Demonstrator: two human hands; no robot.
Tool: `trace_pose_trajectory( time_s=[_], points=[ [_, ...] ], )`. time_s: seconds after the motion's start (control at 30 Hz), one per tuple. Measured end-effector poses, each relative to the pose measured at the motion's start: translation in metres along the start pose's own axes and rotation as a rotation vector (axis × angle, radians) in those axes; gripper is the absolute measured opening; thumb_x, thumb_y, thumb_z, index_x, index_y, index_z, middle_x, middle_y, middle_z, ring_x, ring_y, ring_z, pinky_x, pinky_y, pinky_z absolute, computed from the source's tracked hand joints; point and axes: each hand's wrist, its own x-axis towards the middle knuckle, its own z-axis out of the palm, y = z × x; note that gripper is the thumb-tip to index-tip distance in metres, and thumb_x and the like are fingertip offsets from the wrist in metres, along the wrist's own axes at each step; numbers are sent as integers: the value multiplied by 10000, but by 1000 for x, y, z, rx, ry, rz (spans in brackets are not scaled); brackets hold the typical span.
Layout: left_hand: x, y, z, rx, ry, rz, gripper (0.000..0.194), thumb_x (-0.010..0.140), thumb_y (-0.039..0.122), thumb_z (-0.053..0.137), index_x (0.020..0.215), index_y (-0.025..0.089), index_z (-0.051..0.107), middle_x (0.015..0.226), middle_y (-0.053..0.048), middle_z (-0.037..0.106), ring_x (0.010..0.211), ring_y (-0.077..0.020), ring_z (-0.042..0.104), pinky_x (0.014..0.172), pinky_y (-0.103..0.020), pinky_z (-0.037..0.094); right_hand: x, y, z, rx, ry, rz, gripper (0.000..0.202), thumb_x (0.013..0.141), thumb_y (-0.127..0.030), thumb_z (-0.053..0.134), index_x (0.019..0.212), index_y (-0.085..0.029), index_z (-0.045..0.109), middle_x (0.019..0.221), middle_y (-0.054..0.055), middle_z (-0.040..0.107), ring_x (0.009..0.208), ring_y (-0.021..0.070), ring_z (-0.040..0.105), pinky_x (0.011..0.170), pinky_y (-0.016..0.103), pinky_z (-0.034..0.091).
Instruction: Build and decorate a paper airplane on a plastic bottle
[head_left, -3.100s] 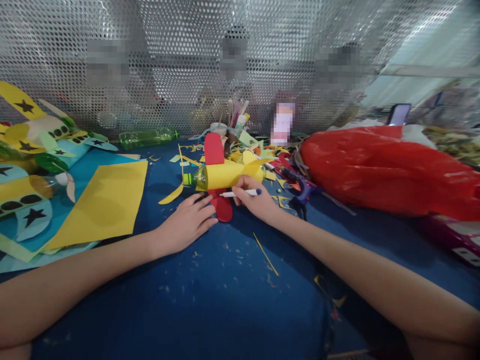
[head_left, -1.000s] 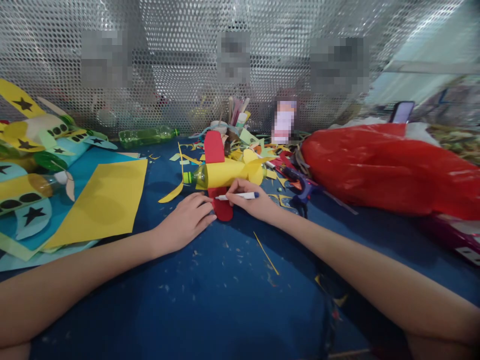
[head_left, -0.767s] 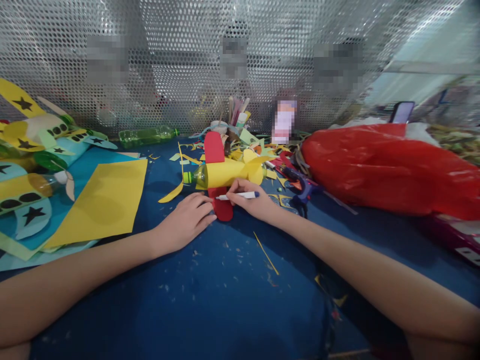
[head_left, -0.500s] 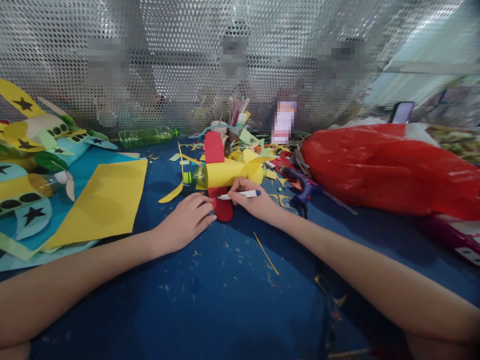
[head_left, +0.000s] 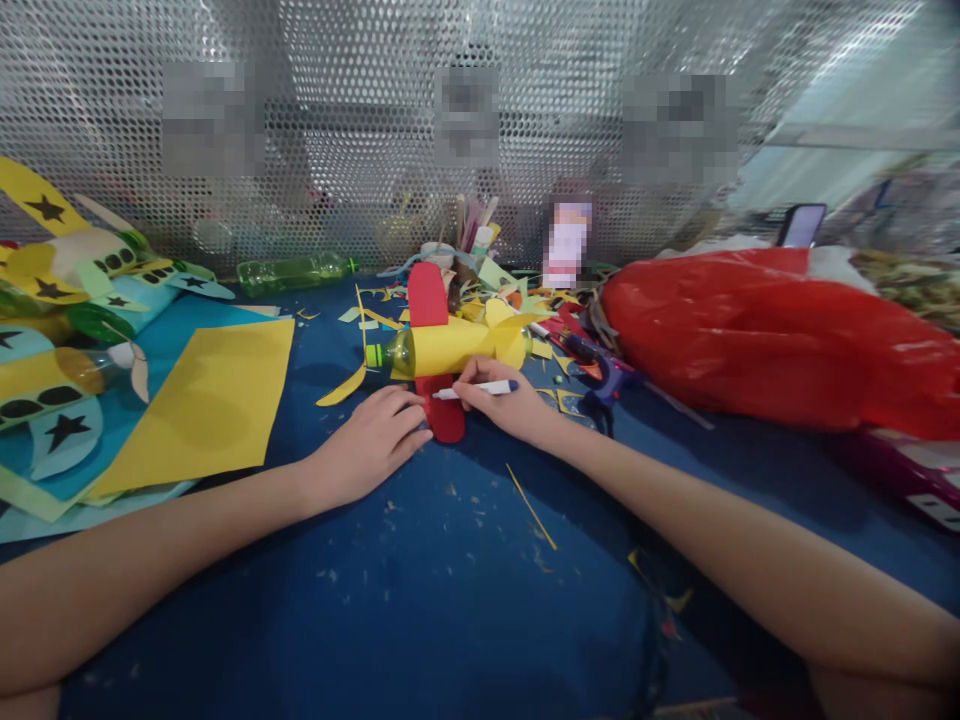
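Observation:
A toy plane made from a bottle wrapped in yellow paper [head_left: 454, 348] lies on its side on the blue table, its green cap [head_left: 373, 356] pointing left. A yellow paper propeller [head_left: 342, 388] sits at the cap. Red wings stick out both ways: the far wing [head_left: 427, 295] and the near wing [head_left: 450, 426]. My right hand [head_left: 510, 408] pinches a white marker [head_left: 493, 388] with a dark blue end, its tip over the near wing. My left hand [head_left: 379, 435] lies with fingers stretched out, fingertips at that wing's left edge.
Yellow paper [head_left: 217, 400] and several finished bottle planes [head_left: 67, 400] lie left. A green bottle [head_left: 296, 272] rests at the back. Paper scraps, a cup of sticks [head_left: 439, 255] and a purple-handled tool [head_left: 611, 380] are beyond. A red plastic bag [head_left: 780, 340] lies right, a phone [head_left: 568, 245] behind.
The marker and its tip have shifted very slightly left over the near red wing. My left hand and the plane have stayed almost still.

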Motion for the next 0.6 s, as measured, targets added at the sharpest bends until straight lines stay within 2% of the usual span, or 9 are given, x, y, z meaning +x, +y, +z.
trace_pose_trajectory(
  time_s=[0.13, 0.47, 0.6],
  points=[
    [0, 0, -1, -5, -3, -2, 303, 1029, 356, 350, 1079, 168, 583, 1223, -118, 593, 1195, -264, 506, 1059, -481, 418, 0, -1, -1, -80, 30, 14, 141, 790, -291, 595, 698, -214, 522, 570, -44, 534, 531, 119, 448, 533, 275, 331],
    [0, 0, 1, -18, 5, -16, 318, 1030, 380, 345, 1107, 182, 581, 1231, -110, 592, 1210, -263, 505, 1066, -487, 415, 0, -2, -1, 3, -21, 1, 172, 796, -343, 607, 723, -214, 518, 583, -43, 546, 545, 116, 468, 541, 272, 344],
    [0, 0, 0, -13, -8, -10, 320, 1030, 370, 349, 1093, 165, 586, 1234, -120, 592, 1204, -266, 505, 1070, -487, 413, -1, -4, -1, -45, 0, 10, 142, 788, -292, 595, 703, -215, 511, 572, -47, 531, 526, 111, 441, 521, 267, 323]
  ],
)
